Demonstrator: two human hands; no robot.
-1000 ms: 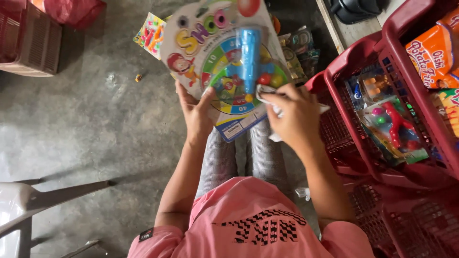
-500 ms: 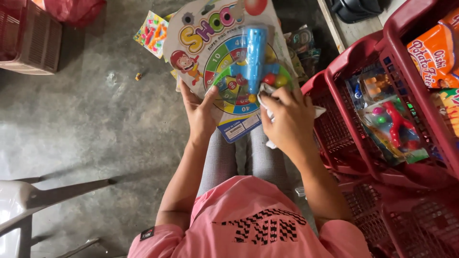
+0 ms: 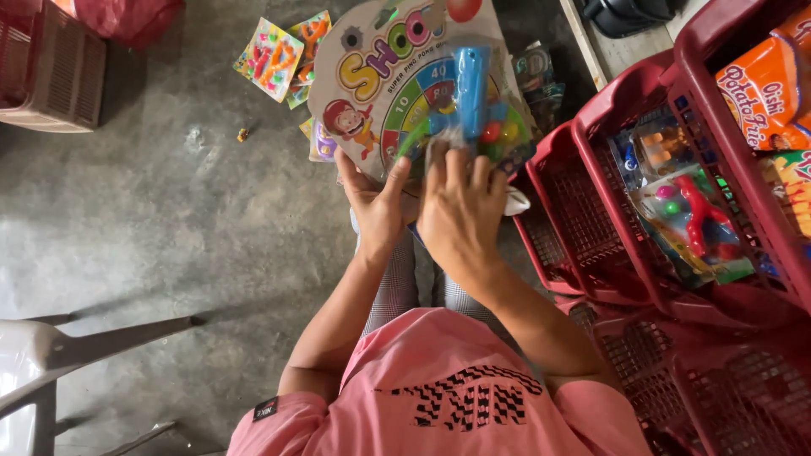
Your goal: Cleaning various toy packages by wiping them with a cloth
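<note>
Toy blister pack — large card printed with a coloured dartboard ring and a cartoon figure, a blue toy gun and small coloured balls under clear plastic. Position: upper centre of the frame, held up over grey concrete floor.

Left hand: gripping the card's lower edge, thumb and fingers spread up its face.

Right hand: laid flat over the lower part of the plastic bubble, fingers extended and pressed against it, back of the hand to the camera.

Other small toy cards — lying on the floor, upper left of the pack.

Red plastic baskets: right side of the frame, nested and stacked; one holds a packaged toy set with red and green pieces, another at the upper right an orange snack bag.

Pale plastic chair — lower left corner.

Person wears a pink shirt, bottom centre.
</note>
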